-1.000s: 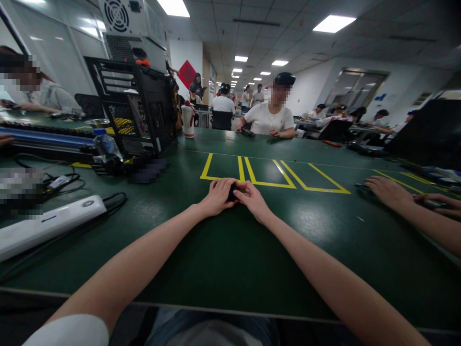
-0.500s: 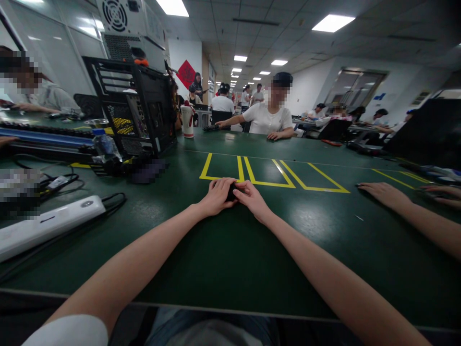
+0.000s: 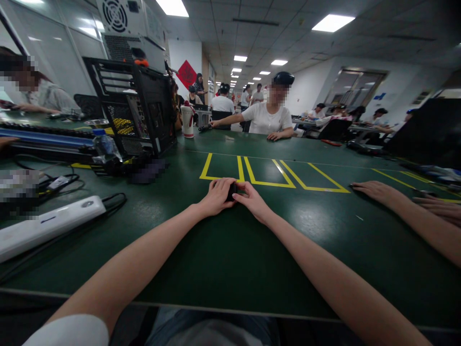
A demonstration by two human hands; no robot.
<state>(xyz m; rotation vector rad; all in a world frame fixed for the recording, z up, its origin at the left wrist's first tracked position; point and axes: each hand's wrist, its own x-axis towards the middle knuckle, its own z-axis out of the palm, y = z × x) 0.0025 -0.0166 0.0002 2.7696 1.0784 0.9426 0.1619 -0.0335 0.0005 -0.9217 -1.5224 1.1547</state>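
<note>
A small black object point(image 3: 232, 191), its kind not clear, sits between my two hands on the green table point(image 3: 216, 264). My left hand point(image 3: 216, 196) is curved around its left side, with the fingers over the top and the thumb low in front. From the other side, my right hand point(image 3: 252, 199) pinches it with thumb and fingers. Most of the object is covered by my fingers. Just beyond my hands, yellow tape lines point(image 3: 266, 183) mark open-ended boxes on the tabletop.
To the left are a white power strip point(image 3: 54, 226), cables, a water bottle point(image 3: 104, 144) and a black computer case point(image 3: 140, 105). A cup point(image 3: 188, 120) stands behind. Another person's hand point(image 3: 378, 192) rests at the right; a person point(image 3: 270, 115) sits across.
My right hand's fingers have shifted slightly, and a bit more of the black object shows. At the right, the other person's hands have moved a little. The person across has drawn an arm slightly left.
</note>
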